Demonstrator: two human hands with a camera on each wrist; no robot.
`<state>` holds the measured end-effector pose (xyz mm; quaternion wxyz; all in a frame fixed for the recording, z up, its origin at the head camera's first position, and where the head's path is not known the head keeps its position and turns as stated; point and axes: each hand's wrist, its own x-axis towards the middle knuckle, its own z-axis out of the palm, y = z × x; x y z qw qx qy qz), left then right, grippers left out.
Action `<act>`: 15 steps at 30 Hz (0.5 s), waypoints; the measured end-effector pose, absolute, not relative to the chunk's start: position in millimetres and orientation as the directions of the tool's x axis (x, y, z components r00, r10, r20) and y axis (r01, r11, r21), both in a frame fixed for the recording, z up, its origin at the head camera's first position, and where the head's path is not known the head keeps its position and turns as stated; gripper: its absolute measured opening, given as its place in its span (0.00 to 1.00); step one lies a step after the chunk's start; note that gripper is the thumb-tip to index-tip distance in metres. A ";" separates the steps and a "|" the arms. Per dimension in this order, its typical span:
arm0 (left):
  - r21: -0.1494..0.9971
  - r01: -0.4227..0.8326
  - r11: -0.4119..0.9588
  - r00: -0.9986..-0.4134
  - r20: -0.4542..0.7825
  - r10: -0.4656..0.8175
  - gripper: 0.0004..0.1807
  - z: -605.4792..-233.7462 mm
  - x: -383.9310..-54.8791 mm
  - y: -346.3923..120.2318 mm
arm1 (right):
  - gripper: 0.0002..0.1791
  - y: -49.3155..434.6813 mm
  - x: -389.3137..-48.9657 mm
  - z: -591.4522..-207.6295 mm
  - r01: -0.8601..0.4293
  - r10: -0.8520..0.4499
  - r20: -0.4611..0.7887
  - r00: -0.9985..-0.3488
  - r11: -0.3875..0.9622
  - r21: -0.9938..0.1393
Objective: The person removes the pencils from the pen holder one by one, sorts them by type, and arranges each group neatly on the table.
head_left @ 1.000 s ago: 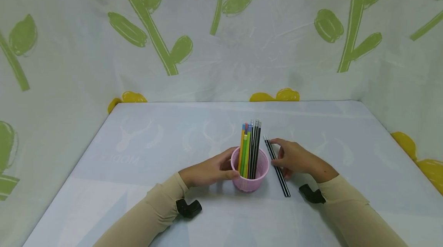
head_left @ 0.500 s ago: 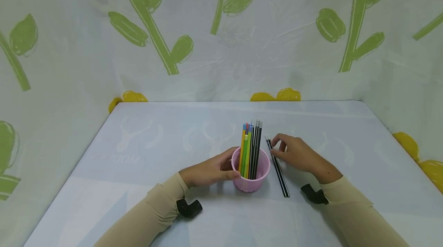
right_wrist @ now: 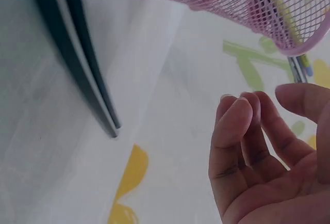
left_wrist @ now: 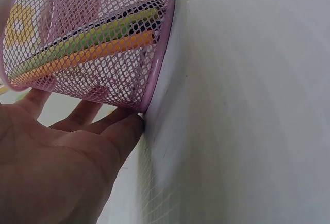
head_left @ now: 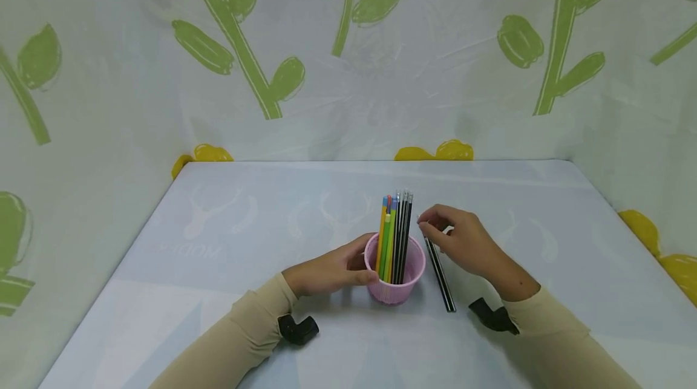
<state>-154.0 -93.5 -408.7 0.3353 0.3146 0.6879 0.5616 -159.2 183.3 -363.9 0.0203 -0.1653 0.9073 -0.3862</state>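
Note:
A pink mesh pencil cup (head_left: pixel 391 296) stands on the table, packed with black pencils (head_left: pixel 400 244) and several coloured ones. My left hand (head_left: pixel 332 268) grips it from the left, thumb on the near rim and fingers round the far side. In the left wrist view, the hand (left_wrist: pixel 62 157) lies against the mesh of the cup (left_wrist: pixel 93 87). Just right of the cup lie two black pencils (head_left: pixel 441 280), side by side. Over their far end hovers my right hand (head_left: pixel 463 241), fingers loosely bent; the right wrist view shows nothing between thumb and fingers (right_wrist: pixel 232 126).
The pale table (head_left: pixel 245 328) has faint deer-head prints. Behind and beside it hangs a white sheet (head_left: pixel 435 74) with green leaves and yellow shapes. Black curved pieces (head_left: pixel 297 330) stick out at both wrists.
My right hand has lifted off the loose black pencils and shifted slightly away from me and toward the cup. The left hand and the cup look unchanged.

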 end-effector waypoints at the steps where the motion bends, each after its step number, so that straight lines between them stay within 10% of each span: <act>1: 0.983 0.057 0.172 -0.579 -0.108 0.808 0.39 -408.4 -153.9 -93.6 | 0.09 182.1 -158.0 -362.7 -0.289 -0.317 0.102 -0.943 0.629 -0.722; 15: 0.984 0.058 0.169 -0.581 -0.105 0.807 0.41 -409.3 -154.8 -94.4 | 0.11 171.0 -149.6 -361.7 -0.376 -0.348 0.209 -0.914 0.533 -0.758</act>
